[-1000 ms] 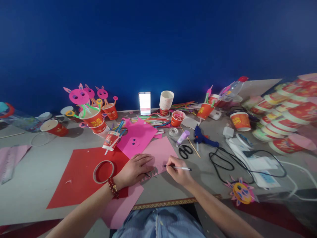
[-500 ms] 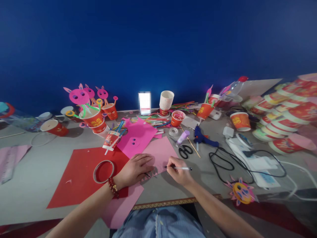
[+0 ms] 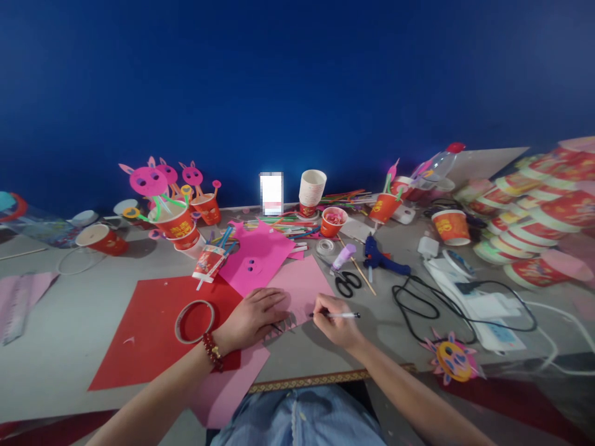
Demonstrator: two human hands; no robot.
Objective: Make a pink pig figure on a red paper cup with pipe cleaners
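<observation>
My right hand (image 3: 338, 317) is closed around a pen (image 3: 344, 315), its tip at the light pink paper (image 3: 304, 288) near the paper's right edge. Flat on the same sheet lies my left hand (image 3: 260, 314), fingers stretched out. Faint drawn outlines show along the paper's lower edge, by the left fingertips; a small dark item there is partly hidden under the hand. Left of that hand a roll of tape (image 3: 195, 322) rests on a red sheet (image 3: 134, 334). A bright pink sheet (image 3: 274, 260) with a small eyed shape on it lies behind.
Black scissors (image 3: 348, 284), a glue stick (image 3: 344, 256) and a blue glue gun (image 3: 383, 257) lie right of the paper. Cables and a power strip (image 3: 493, 331) sit farther right, near stacked paper cups (image 3: 534, 223). Decorated cups (image 3: 174, 220) stand back left; a lit phone (image 3: 272, 193) leans at the wall.
Almost nothing differs. Both hands, the pen and the paper keep nearly the same places, with only a very slight shift of the right hand.
</observation>
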